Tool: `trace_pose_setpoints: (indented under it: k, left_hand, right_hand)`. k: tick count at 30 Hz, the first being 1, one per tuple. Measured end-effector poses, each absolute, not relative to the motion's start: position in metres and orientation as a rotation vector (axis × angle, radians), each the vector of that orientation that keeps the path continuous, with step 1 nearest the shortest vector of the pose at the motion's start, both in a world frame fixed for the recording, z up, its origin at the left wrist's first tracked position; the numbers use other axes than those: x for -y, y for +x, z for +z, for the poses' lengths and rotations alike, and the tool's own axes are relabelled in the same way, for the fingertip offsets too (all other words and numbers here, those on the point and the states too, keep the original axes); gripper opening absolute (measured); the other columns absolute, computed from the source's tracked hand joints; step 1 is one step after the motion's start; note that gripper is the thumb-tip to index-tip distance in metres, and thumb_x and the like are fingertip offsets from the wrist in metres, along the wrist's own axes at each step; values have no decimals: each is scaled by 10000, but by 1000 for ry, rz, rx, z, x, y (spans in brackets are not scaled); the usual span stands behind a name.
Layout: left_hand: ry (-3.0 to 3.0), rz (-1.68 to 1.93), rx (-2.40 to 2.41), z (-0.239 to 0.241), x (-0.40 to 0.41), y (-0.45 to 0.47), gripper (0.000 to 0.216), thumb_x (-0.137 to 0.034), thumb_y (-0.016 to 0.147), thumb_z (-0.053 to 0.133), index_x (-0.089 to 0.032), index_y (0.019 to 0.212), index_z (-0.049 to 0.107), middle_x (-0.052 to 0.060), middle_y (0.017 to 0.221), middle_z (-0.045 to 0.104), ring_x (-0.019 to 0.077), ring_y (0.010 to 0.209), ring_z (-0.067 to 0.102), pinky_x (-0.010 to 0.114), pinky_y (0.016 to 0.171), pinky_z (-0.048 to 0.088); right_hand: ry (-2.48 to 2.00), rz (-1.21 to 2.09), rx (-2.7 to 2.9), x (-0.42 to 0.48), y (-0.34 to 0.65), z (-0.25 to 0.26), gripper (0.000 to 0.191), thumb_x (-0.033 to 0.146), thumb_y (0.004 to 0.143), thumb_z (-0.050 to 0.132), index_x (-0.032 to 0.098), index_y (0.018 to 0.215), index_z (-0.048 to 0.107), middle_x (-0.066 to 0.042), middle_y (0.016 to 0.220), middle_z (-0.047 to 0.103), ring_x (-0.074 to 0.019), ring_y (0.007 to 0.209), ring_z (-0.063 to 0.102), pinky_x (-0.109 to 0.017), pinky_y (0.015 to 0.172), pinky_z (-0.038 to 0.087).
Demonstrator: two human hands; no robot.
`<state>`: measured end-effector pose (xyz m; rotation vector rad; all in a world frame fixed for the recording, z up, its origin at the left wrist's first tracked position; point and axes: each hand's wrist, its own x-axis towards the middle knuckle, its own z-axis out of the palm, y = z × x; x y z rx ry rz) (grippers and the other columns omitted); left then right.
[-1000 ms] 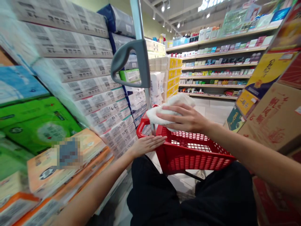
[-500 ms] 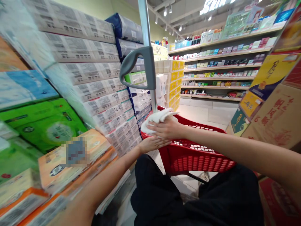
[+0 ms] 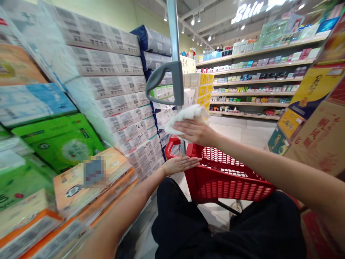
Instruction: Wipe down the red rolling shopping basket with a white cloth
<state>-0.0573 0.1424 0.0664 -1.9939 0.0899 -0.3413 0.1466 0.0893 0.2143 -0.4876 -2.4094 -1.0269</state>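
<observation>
In my right hand (image 3: 198,131) is a white cloth (image 3: 188,115), held against the metal pole just below its grey loop handle (image 3: 178,86). The fingers press on the cloth from the near side. My left hand (image 3: 179,165) lies flat with fingers stretched out at the near rim of a red shopping basket cart (image 3: 229,183), holding nothing. The pole rises from the cart's left end, where the red moulded frame (image 3: 170,145) shows. Through the perforated walls of the cart, pale floor is visible.
Stacked wrapped paper packs (image 3: 115,86) rise at the left, with orange packs (image 3: 94,180) and green packs (image 3: 67,140) nearer me. Cardboard boxes (image 3: 320,133) are piled at the right. Shelves of small products (image 3: 256,75) line the back. My knees flank the cart.
My right hand has lifted the cloth from the cart's left end up to the pole below the handle. My left hand, formerly just beneath it, now lies apart at the rim.
</observation>
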Motion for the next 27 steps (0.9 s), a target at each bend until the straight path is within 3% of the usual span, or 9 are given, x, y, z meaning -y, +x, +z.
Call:
trace_pose_setpoints:
  k: [3, 5, 8, 13, 17, 19, 22, 27]
  left_hand:
    - [-2045, -346, -120, 60, -148, -58, 607, -62, 891, 446, -227, 1473, 409, 5, 1602, 316, 81, 1463, 298, 198, 1164, 291]
    - [-2048, -345, -125, 59, -149, -58, 571, -76, 903, 437, -230, 1453, 442, 5, 1572, 380, 74, 1441, 343, 192, 1152, 309]
    - [-2024, -334, -119, 63, -145, -58, 622, -55, 902, 435, -233, 1493, 369, -18, 1619, 269, 69, 1478, 250, 203, 1179, 271]
    - [-1927, -288, -67, 75, -137, -59, 669, -63, 908, 409, -257, 1534, 271, -44, 1648, 143, 65, 1501, 156, 209, 1204, 211]
    - [-1929, -271, -75, 69, -141, -58, 674, -82, 904, 426, -251, 1537, 267, -39, 1648, 147, 64, 1500, 163, 202, 1200, 220]
    - [-1950, -283, -95, 64, -145, -58, 633, -106, 916, 423, -252, 1522, 310, -26, 1635, 211, 74, 1487, 225, 209, 1189, 250]
    - [-1963, -307, -110, 60, -148, -57, 593, -120, 934, 409, -236, 1511, 339, -1, 1622, 258, 88, 1469, 287, 216, 1175, 278]
    - [-1946, -321, -110, 68, -140, -58, 620, -93, 932, 409, -167, 1532, 272, 42, 1652, 145, 123, 1504, 192, 256, 1200, 245]
  right_hand:
    - [-449, -1022, 2531, -83, 150, 156, 393, 139, 978, 467, 166, 1361, 551, -109, 1386, 593, -186, 1307, 540, -362, 1049, 490]
    - [-392, -1059, 2606, -81, 156, 147, 370, 137, 981, 455, 174, 1327, 581, -92, 1374, 604, -177, 1262, 580, -337, 993, 527]
    - [-326, -1081, 2648, -83, 165, 187, 375, 159, 992, 464, 216, 1352, 552, -44, 1425, 563, -154, 1334, 509, -356, 1082, 472]
    - [-514, -1045, 2419, -90, 161, 261, 451, 191, 1010, 449, 255, 1456, 415, -8, 1499, 482, -166, 1429, 377, -493, 1206, 310]
    - [-480, -1051, 2400, -90, 151, 212, 412, 179, 1001, 448, 176, 1410, 489, -75, 1456, 531, -186, 1407, 416, -448, 1184, 362]
    - [-399, -1101, 2492, -89, 151, 176, 380, 164, 986, 460, 134, 1352, 556, -126, 1377, 598, -199, 1328, 519, -397, 1133, 429]
    - [-325, -1148, 2571, -88, 157, 159, 377, 178, 974, 478, 128, 1335, 576, -156, 1333, 625, -228, 1269, 575, -425, 1086, 465]
    - [-353, -1128, 2374, -98, 162, 252, 459, 153, 977, 491, 165, 1434, 455, -96, 1470, 511, -193, 1424, 388, -463, 1165, 350]
